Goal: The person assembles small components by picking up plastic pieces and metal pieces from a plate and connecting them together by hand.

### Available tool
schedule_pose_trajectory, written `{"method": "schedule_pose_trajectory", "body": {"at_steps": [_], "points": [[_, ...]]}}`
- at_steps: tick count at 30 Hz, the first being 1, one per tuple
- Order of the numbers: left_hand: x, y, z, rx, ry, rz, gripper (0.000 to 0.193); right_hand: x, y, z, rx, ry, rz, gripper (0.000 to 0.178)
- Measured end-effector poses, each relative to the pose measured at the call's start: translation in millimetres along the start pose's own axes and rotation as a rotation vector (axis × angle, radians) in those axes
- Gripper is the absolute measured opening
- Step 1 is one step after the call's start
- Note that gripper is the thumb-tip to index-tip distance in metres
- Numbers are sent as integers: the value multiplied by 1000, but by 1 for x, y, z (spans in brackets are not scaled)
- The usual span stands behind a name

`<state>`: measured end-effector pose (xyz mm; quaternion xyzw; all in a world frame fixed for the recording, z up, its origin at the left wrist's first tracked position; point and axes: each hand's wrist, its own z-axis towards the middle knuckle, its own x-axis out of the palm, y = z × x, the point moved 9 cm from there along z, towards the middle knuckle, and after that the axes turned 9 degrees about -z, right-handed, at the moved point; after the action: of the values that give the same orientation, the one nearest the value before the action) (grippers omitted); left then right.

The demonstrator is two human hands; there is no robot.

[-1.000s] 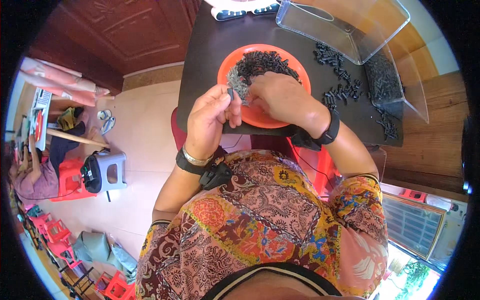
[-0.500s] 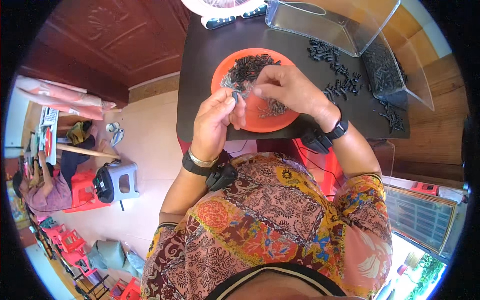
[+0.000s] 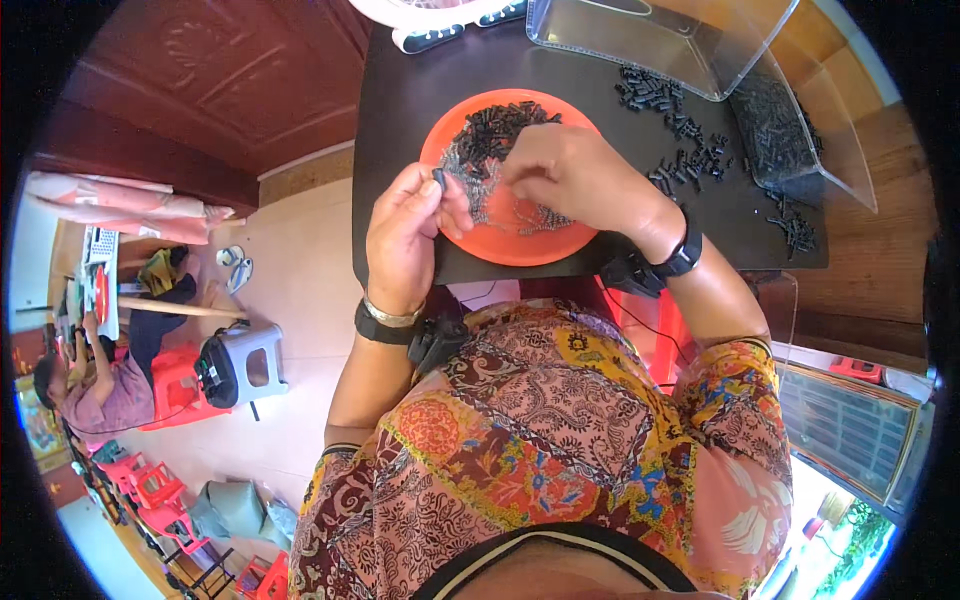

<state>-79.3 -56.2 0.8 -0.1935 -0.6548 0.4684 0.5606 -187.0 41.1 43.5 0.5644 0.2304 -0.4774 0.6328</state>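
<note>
Between the thumb and fingers of my left hand (image 3: 405, 225) is a small black plastic tube (image 3: 438, 179), tilted upward at the near left rim of an orange plate (image 3: 530, 252). My right hand (image 3: 570, 175) hovers over the plate's right half, its fingers curled together; whatever they may pinch is hidden. On the plate, black tubes (image 3: 490, 132) are heaped at the far side. Small silvery metal pieces (image 3: 470, 180), apparently springs, lie at its left and near side, partly covered by my right hand.
More black tubes (image 3: 690, 160) are scattered on the dark table (image 3: 400, 110) to the right. Beyond them stand a clear plastic bin (image 3: 620, 55) and another clear box (image 3: 775, 135) full of black pieces. A person (image 3: 105, 390) sits far left, near a grey stool (image 3: 262, 368).
My left hand has drawn slightly left, away from my right hand, still holding the tube. The right hand has turned with its fingers lower over the plate.
</note>
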Motion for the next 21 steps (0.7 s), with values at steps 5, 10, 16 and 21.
{"method": "schedule_pose_trajectory", "body": {"at_steps": [5,10,16,21], "points": [[-3,2,0,15,-8,-28,25,20,18,-2,-162,94,-414,12],[1,1,-1,0,8,1,27,24,22,2,-161,110,-434,17],[13,5,-2,-43,46,2,31,-2,0,5,163,-18,274,8],[23,8,-3,-72,67,-9,31,-8,8,6,202,-122,690,10]]}}
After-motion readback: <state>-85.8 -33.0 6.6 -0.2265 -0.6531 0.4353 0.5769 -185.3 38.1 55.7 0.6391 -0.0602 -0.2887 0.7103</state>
